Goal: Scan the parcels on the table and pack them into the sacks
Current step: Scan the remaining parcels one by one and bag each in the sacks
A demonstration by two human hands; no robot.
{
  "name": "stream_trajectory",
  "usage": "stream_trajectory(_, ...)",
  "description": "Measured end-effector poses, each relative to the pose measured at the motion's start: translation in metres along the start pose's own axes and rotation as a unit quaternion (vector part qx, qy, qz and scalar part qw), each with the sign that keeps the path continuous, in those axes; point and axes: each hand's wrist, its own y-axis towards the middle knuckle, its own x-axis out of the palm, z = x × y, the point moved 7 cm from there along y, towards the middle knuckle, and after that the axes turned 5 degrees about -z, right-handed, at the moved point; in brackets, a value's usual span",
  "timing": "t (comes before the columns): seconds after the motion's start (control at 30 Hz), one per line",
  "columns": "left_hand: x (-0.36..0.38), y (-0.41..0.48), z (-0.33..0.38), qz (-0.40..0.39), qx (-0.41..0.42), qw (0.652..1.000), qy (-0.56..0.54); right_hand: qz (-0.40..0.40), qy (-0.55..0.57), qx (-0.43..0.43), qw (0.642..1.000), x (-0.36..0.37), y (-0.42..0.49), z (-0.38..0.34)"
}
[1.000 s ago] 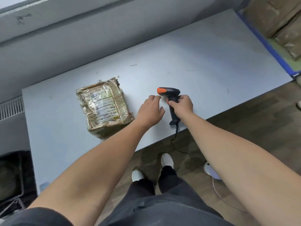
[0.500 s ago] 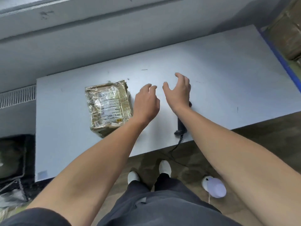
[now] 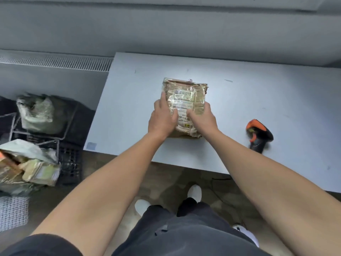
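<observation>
Left hand (image 3: 162,119), right hand (image 3: 203,119), both grasping parcel (image 3: 186,96), on table (image 3: 267,100) (scanner (image 3: 259,134) lying apart)

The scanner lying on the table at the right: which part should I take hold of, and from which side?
Grip the scanner by its dark handle, coming from the near edge of the table with the right hand, the closer one. The scanner lies flat, orange head farther away, handle end pointing toward that edge.

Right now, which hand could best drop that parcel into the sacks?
Probably the left hand: it and the right hand both grip the parcel, but the sacks sit leftward on the floor.
</observation>
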Motion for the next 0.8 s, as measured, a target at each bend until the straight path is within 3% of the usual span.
stream_trajectory(0.3, -0.081, -0.032, -0.079, 0.059, -0.018, 0.996, -0.058, -0.036, -0.046, -0.071, 0.996, 0.089, -0.035, -0.066)
stream_trajectory(0.57, -0.204, -0.104, -0.252, 0.162, -0.121, 0.975, -0.089, -0.16, -0.088, -0.158, 0.971, 0.282, -0.092, -0.16)
stream_trajectory(0.8, -0.266, -0.175, -0.395, 0.219, -0.234, 0.943, -0.088, -0.257, -0.114, -0.203, 0.938, 0.445, -0.147, -0.196)
